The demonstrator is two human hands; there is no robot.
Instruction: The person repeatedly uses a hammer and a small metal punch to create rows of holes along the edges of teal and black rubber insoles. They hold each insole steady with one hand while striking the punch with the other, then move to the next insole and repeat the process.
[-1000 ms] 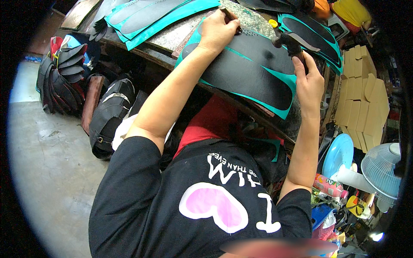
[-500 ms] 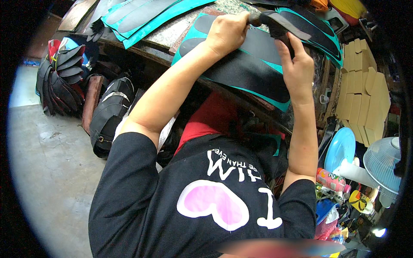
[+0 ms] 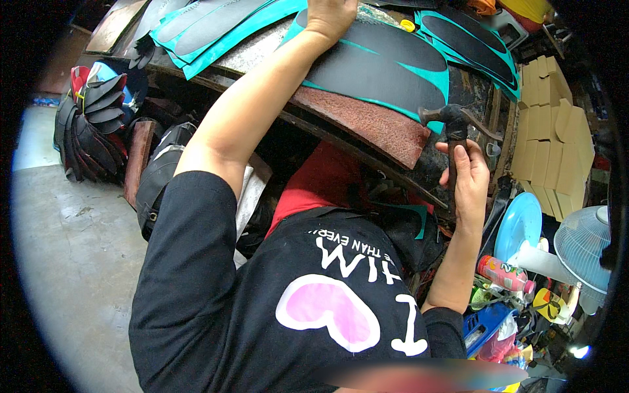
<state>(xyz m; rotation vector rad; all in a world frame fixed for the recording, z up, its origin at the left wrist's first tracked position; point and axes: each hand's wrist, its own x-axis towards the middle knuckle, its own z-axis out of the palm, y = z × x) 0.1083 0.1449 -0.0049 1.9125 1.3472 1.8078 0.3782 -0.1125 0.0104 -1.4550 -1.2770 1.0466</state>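
My right hand (image 3: 470, 175) is closed round the dark handle of a claw hammer (image 3: 455, 116), its head up beside the bench edge. Beneath my left hand (image 3: 333, 16) lies a teal sheet with dark grey, sole-shaped panels (image 3: 386, 75). The top of the picture cuts off that hand's fingers, so their grip is hidden. The sheet rests on a reddish-brown board (image 3: 373, 124), whose near corner sticks out from under it. I cannot tell whether the left hand touches the sheet.
More teal-and-black sheets lie at the bench's upper left (image 3: 219, 33) and right (image 3: 468, 46). A small yellow round thing (image 3: 407, 25) sits behind the sheet. Folded cardboard boxes (image 3: 547, 137), a fan (image 3: 585, 249) and a pink bottle (image 3: 503, 274) are at the right. Bundled black soles (image 3: 92, 131) stand left.
My right hand has brought the hammer down and towards me, off the sheet. My left hand has moved farther away, and the sheet has shifted away, baring the board's near corner.
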